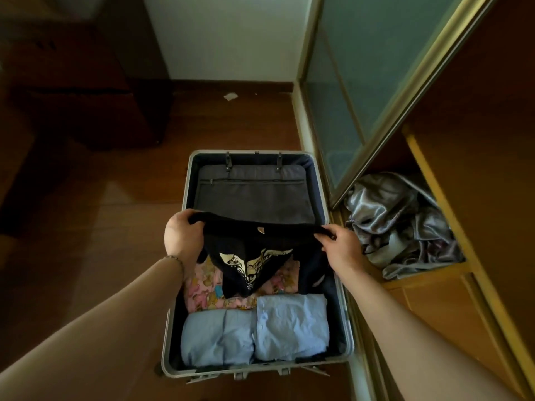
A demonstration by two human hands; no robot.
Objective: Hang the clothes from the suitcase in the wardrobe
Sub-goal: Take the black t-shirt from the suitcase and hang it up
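Two hands gripping one black printed T-shirt [254,256]: left hand [183,236] and right hand [341,250], fingers curled over its top edge, raised above pink patterned clothes [202,287] by the open suitcase [173,314] hinge side. Light blue shirts [254,334] along its near edge, beside the wardrobe [434,198].

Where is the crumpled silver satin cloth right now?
In the head view, the crumpled silver satin cloth lies at the right, on the wooden wardrobe's bottom shelf, just beyond the open grey suitcase and the right hand.
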